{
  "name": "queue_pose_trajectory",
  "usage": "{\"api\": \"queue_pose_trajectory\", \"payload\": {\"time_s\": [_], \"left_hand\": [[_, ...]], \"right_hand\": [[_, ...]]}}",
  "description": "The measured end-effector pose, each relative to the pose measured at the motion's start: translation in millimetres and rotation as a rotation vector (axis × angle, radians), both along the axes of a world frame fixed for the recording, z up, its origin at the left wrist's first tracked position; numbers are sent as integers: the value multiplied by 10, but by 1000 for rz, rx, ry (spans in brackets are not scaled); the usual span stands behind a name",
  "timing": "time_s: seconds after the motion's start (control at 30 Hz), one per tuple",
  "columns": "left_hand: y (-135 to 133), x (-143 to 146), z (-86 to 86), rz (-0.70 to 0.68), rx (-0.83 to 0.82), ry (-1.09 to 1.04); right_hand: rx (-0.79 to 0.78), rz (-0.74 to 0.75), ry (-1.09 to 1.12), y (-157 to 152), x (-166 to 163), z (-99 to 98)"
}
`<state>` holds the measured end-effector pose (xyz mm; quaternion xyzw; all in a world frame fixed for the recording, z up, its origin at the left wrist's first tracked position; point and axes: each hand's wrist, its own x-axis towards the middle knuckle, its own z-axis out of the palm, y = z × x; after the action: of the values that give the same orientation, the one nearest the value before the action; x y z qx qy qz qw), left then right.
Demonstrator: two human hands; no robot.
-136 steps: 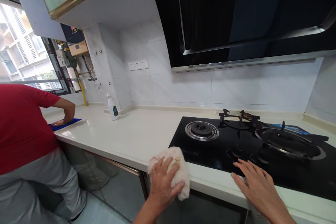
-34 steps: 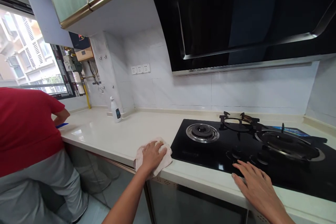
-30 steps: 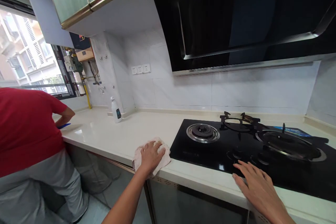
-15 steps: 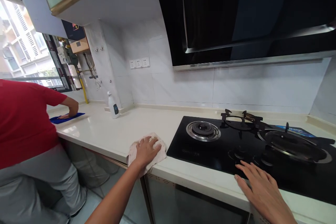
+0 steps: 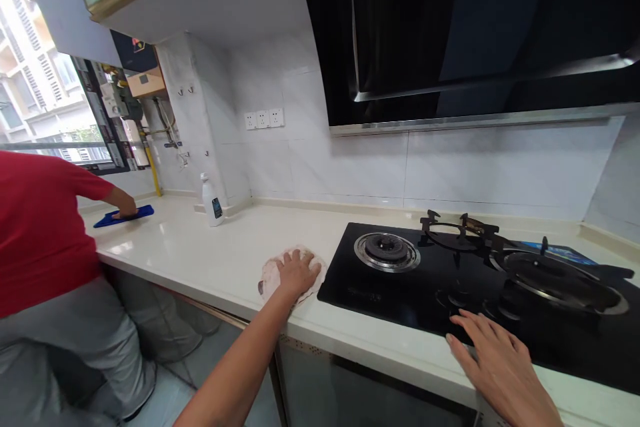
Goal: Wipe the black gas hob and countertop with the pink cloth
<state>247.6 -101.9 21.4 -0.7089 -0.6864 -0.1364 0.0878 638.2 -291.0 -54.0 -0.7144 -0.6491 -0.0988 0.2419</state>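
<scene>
My left hand (image 5: 296,271) presses a pale pink cloth (image 5: 273,272) flat onto the cream countertop (image 5: 220,253), just left of the black glass gas hob (image 5: 400,293); its fingers curl over the cloth. My right hand (image 5: 495,360) lies flat with fingers spread on the counter's front edge, its fingertips reaching onto the hob near the control knobs (image 5: 453,297). It holds nothing.
A person in a red shirt (image 5: 35,227) stands at the left, one hand on a blue cloth (image 5: 123,216). A white spray bottle (image 5: 211,200) stands near the corner. Loose pan supports (image 5: 457,230) lie on the hob. A black range hood (image 5: 475,33) hangs overhead.
My left hand has slid the cloth farther onto the counter, away from the front edge. The other person's hand and blue cloth have moved. My right hand stays put.
</scene>
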Motion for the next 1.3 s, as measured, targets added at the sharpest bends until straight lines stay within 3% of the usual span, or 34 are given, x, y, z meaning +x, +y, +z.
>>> {"api": "queue_pose_trajectory", "payload": {"time_s": [0.17, 0.77, 1.0, 1.3], "left_hand": [[0, 161, -9, -27, -6, -11], [-229, 84, -12, -58, 9, -16], [-508, -22, -30, -69, 34, -5], [-1073, -116, -150, -56, 149, -73]], "right_hand": [[5, 0, 10, 16, -1, 9], [-9, 22, 17, 38, 71, -23], [-35, 27, 37, 49, 92, -50], [-7, 14, 16, 23, 56, -24]]}}
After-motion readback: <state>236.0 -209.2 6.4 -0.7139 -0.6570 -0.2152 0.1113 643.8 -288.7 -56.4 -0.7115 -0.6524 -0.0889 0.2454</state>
